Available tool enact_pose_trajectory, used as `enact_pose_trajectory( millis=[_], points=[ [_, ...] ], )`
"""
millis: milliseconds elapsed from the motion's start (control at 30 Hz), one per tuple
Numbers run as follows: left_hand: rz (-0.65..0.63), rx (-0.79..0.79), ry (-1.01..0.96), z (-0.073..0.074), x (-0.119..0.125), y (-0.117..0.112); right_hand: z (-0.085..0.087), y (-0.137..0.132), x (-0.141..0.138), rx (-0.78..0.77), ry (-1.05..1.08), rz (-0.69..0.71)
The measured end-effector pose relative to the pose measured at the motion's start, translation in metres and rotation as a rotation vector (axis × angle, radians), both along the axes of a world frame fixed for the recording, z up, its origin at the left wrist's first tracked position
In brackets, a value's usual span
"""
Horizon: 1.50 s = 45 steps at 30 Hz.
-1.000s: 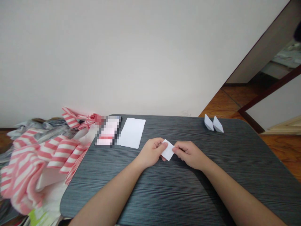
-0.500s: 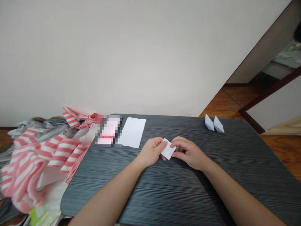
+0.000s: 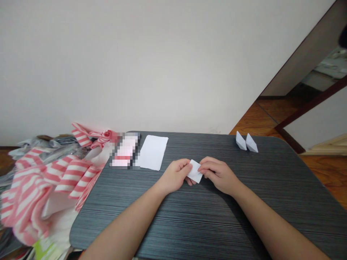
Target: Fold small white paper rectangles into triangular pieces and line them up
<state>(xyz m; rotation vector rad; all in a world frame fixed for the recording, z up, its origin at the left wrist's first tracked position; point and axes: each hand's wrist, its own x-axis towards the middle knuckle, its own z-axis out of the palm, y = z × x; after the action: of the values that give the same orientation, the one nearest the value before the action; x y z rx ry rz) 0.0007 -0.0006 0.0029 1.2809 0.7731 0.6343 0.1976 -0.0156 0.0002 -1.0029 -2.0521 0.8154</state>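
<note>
Dark grey streaked surface fills the lower frame, against a plain off-white wall, with a wood floor off to the right. Pile of pink-and-white striped cloth overlaps the left edge of the surface and hangs past it. Just right of that, at the far edge, a flat pixelated item, too blurred to identify. Right beside it, a white paper sheet lies flat. Near the far edge on the right, two folded paper boats stand just beside each other, well apart from the hands. Centre: small folded white paper, angled, held between the hands. Left hand: narrow grip, pinching the paper's left side between thumb and fingers. Right hand: narrow grip, pinching its right side.
</note>
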Motion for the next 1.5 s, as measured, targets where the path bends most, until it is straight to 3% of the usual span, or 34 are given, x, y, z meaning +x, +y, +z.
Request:
enact_pose_trajectory(
  millis=[700, 1500],
  points=[
    [-0.067, 0.042, -0.008, -0.0003, 0.0008, -0.0015, 0.0049, -0.0021, -0.0037, -0.012, -0.04, -0.149],
    [-0.023, 0.135, 0.116, -0.0007, 0.0015, -0.0035, 0.003, -0.0047, -0.0063, -0.113, -0.05, -0.196]
  ],
)
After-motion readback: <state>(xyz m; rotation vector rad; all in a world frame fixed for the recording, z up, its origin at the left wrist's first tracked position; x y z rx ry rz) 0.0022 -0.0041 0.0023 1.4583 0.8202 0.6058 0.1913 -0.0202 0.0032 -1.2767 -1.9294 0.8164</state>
